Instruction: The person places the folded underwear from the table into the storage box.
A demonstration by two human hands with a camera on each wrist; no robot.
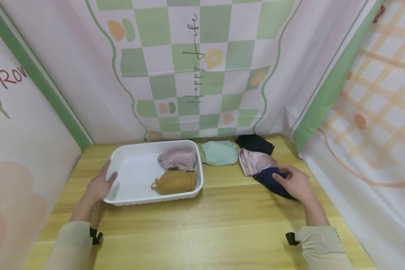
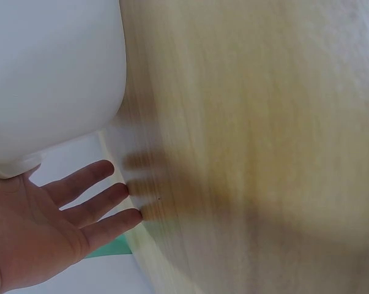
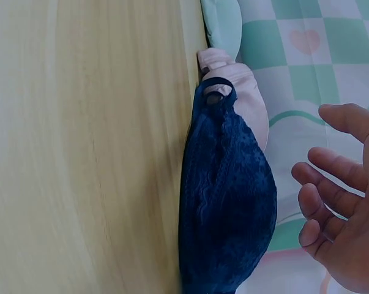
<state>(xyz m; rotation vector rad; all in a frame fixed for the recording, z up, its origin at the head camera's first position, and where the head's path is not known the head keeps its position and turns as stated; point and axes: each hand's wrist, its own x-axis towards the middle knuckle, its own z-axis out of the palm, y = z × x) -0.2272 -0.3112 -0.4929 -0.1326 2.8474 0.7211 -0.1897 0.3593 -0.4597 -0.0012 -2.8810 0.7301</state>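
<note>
At frame left, the left hand (image 1: 99, 185), fingers spread, touches the white tray (image 1: 131, 174), likely steadying it; at right, the right hand (image 1: 296, 183), fingers parted, hovers by the navy garment (image 1: 270, 182).

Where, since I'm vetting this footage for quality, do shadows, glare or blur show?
Left wrist: the left hand throws soft finger shadows on the wooden table, its grain blurred, with pale glare upper right; right wrist: faint shadow beside the navy lace garment, its pattern visible; head: fairly even light, the lettered checkered backdrop readable.
</note>
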